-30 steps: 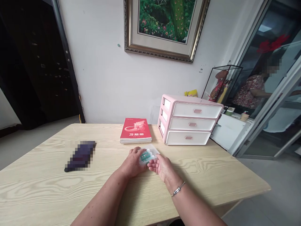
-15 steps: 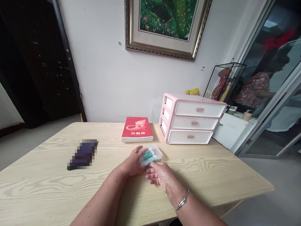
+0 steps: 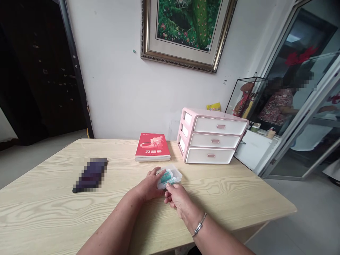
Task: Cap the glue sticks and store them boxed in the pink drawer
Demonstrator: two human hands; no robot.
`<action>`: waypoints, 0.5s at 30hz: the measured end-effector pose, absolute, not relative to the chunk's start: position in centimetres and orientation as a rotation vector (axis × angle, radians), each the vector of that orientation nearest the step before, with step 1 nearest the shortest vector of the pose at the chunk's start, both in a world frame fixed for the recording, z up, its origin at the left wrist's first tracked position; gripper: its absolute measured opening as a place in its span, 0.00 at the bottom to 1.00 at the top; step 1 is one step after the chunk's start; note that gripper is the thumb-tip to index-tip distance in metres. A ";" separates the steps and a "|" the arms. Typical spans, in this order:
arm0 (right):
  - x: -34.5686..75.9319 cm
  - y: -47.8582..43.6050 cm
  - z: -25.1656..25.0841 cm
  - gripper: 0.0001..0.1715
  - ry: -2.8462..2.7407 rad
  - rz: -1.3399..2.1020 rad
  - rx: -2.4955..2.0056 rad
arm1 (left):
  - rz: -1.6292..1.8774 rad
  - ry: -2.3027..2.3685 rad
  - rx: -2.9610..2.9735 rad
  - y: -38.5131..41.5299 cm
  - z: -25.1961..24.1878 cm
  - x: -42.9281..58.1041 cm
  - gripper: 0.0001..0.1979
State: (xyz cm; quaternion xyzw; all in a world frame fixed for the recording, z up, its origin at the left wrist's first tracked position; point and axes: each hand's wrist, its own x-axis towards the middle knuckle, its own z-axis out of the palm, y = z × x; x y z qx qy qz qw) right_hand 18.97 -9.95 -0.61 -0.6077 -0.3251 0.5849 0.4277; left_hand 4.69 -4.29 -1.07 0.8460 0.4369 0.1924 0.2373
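Note:
A small clear plastic case (image 3: pixel 170 176) lies on the pale wooden table (image 3: pixel 39 216), holding several green-and-white sticks. My left hand (image 3: pixel 150 184) grips the case's left end, its fingers curled over the rim. From the near side, my right hand (image 3: pixel 177 200) pinches the front edge of the case between thumb and curled fingers. A silver bracelet (image 3: pixel 199 224) circles my right wrist. Both hands partly hide the case.
A red book (image 3: pixel 152 147) lies just behind the case, with pink-and-white plastic drawers (image 3: pixel 212 140) to its right. A pixelated dark flat object (image 3: pixel 91 175) lies at the left. A person (image 3: pixel 276 106) stands beyond a glass door (image 3: pixel 300 117) at the right.
My right hand has curled from an open, flatter pose and now pinches the case's front edge. The case has shifted little. The view has swung slightly.

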 end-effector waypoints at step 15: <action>18.7 -10.7 -0.4 0.13 -0.451 1.513 -1.424 | 0.609 1.182 2.250 -4.7 -1.1 5.2 0.48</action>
